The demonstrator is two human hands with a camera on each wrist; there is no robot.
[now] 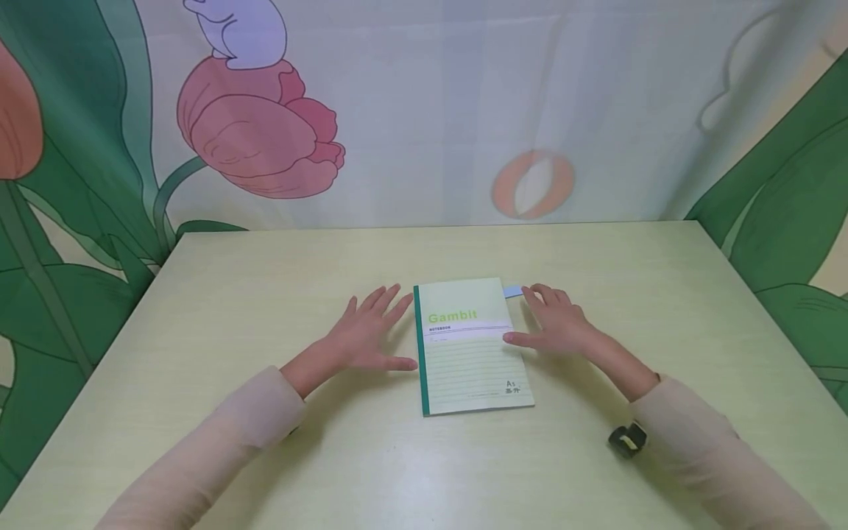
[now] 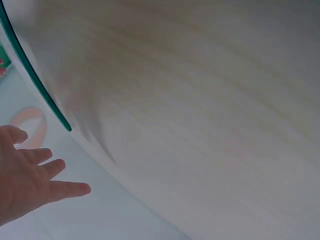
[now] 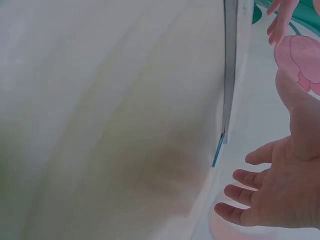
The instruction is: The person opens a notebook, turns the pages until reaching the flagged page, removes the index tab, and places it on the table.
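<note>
A pale green notebook with a dark green spine lies flat on the table, its cover marked "Gambit". From its upper right edge a small blue tab sticks out. My left hand is beside the spine with fingers spread and holds nothing; in the left wrist view the hand shows straight fingers near the green spine. On the other side, my right hand has its thumb over the notebook's right edge and its fingers by the tab. In the right wrist view that hand is empty, fingers extended.
The light wooden table extends around the notebook. Behind it hangs a cloth printed with flowers and leaves. A black wrist device is at the right sleeve.
</note>
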